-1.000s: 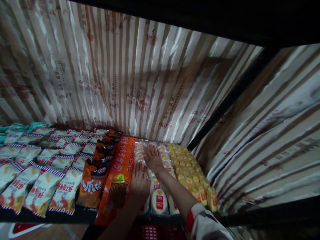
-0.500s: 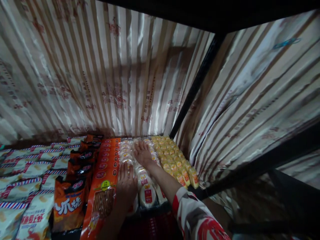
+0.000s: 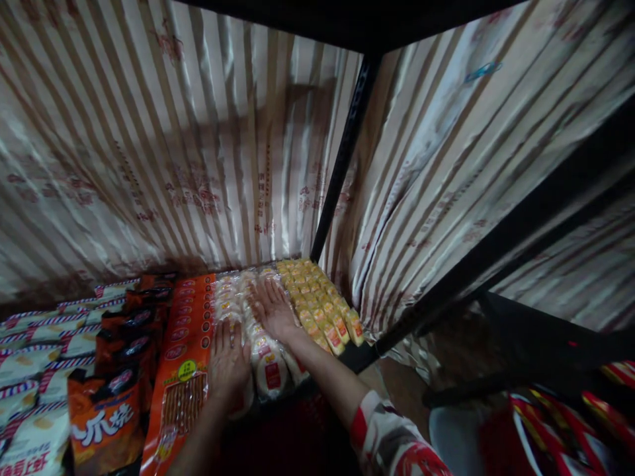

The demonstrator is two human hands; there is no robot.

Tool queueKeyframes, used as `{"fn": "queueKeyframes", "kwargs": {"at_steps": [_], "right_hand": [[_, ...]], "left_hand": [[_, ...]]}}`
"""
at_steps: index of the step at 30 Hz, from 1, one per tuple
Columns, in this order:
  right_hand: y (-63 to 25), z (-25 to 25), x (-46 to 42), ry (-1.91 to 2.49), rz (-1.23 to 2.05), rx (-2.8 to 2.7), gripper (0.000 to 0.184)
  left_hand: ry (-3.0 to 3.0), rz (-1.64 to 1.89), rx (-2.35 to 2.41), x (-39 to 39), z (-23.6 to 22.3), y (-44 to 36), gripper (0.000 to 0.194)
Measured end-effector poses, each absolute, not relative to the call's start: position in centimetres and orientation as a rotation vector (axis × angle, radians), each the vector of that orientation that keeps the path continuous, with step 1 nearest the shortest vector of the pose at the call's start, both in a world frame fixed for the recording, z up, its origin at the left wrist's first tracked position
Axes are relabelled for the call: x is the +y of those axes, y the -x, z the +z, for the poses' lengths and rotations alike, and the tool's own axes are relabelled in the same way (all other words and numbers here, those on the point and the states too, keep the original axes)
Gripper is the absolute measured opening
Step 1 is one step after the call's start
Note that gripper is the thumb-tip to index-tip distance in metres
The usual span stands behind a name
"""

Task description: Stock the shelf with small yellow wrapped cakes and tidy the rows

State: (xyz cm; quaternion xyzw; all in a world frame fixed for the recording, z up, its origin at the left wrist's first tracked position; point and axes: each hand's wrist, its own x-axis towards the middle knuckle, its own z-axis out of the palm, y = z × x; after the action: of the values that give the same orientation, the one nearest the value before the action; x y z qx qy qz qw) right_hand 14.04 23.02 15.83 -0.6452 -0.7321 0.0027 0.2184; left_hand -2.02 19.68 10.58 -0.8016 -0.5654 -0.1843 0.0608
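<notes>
My left hand (image 3: 229, 363) lies flat, fingers stretched forward, over a row of clear-wrapped white packets (image 3: 228, 297) beside the orange snack pack. Farther forward, my right hand (image 3: 272, 309) rests with fingers spread on the neighbouring rows of round, pale wrapped cakes (image 3: 271, 363) with red labels. Neither hand grips anything. To the right of my right hand stand rows of small yellow wrapped snacks (image 3: 317, 301). The long orange pack of brown sticks (image 3: 183, 370) lies just left of my left hand.
Orange-and-black snack bags (image 3: 106, 420) and white striped-edge bags (image 3: 37, 433) fill the shelf's left side. A striped plastic sheet (image 3: 208, 145) hangs behind. Black shelf posts (image 3: 342, 165) and a bar (image 3: 446, 291) frame the corner. Red packets (image 3: 555, 430) sit at lower right.
The view has turned to the right, so the shelf goods appear farther left and red packets show at lower right. My right hand has drawn slightly back; both hands stay flat on the packets.
</notes>
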Motion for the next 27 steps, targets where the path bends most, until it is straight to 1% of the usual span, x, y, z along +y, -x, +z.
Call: {"fn": "queueKeyframes", "kwargs": {"at_steps": [3,6,10,13,16,19,24,27], "right_hand": [[-15.2,15.0,17.9,1.685,-0.077,-1.958,0.053],[-16.8,13.0,12.8,1.648,-0.149,-1.796,0.054],[-19.2,10.5,7.2,1.703,-0.196,-1.556,0.051],[-20.8,9.6,4.3,1.752,-0.135,-1.426,0.046],[-22.0,9.2,2.6,1.762,-0.099,-1.371,0.037],[-22.8,8.8,2.0,1.721,-0.071,-1.349,0.032],[-22.9,8.2,1.9,1.641,0.036,-1.389,0.032],[-22.7,8.1,2.0,1.611,0.072,-1.396,0.033]], "left_hand": [[2.441,-0.511,-1.705,19.5,10.8,2.1,0.051],[2.423,-0.482,-1.702,19.3,11.3,2.2,0.051],[2.413,-0.470,-1.682,19.0,11.8,2.1,0.050],[2.427,-0.508,-1.688,18.9,11.9,2.1,0.050],[2.456,-0.541,-1.667,18.9,12.1,2.1,0.049],[2.443,-0.627,-1.671,18.7,13.3,1.8,0.046],[2.561,-0.781,-1.611,15.9,16.0,-1.2,0.039],[2.748,-0.891,-1.693,12.7,16.0,-4.6,0.032]]}}
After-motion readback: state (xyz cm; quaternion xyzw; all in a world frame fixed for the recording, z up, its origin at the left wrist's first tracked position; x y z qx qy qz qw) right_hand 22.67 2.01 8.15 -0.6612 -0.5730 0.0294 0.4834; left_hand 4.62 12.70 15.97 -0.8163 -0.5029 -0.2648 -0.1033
